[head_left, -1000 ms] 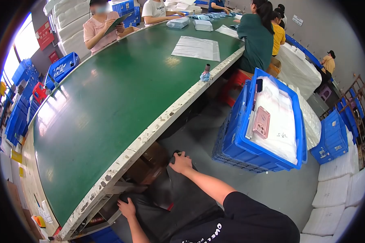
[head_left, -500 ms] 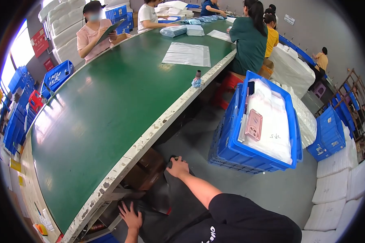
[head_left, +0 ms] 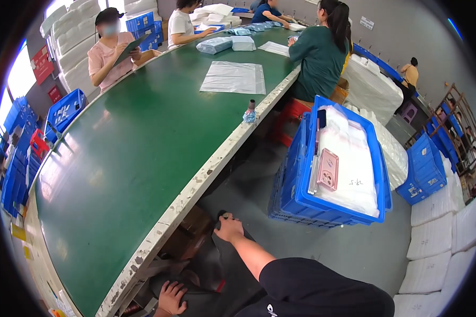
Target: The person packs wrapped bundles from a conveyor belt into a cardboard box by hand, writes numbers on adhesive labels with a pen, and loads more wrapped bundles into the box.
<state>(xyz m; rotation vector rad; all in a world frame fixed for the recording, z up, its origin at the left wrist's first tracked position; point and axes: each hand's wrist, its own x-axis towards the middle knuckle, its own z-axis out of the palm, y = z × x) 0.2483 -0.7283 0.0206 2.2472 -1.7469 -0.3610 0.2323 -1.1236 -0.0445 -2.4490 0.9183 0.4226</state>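
Observation:
My left hand (head_left: 172, 298) lies on my dark trouser leg near the bottom of the view, its fingers outstretched and holding nothing. My right hand (head_left: 229, 227) rests on my other knee (head_left: 223, 253), fingers bent over its edge and partly hidden; I see no object in it. To my left runs a long green-topped table (head_left: 143, 142) with a chipped white edge. On that edge stands a small dark-necked bottle (head_left: 249, 112) wrapped in something blue. Right of my knee is a blue crate (head_left: 307, 198) holding white foam sheets (head_left: 349, 174) and a pink phone case (head_left: 328, 169).
A clear plastic bag (head_left: 232, 77) lies flat on the table, with blue-wrapped packs (head_left: 214, 45) beyond it. Several people sit or stand around it; one holds a clipboard (head_left: 130, 50). White foam stacks (head_left: 426, 264) and another blue crate (head_left: 422, 166) stand at the right.
My view has shifted slightly, so the table things appear lower and further left. My left hand sits lower in view, its fingers less spread. My right hand remains on the knee.

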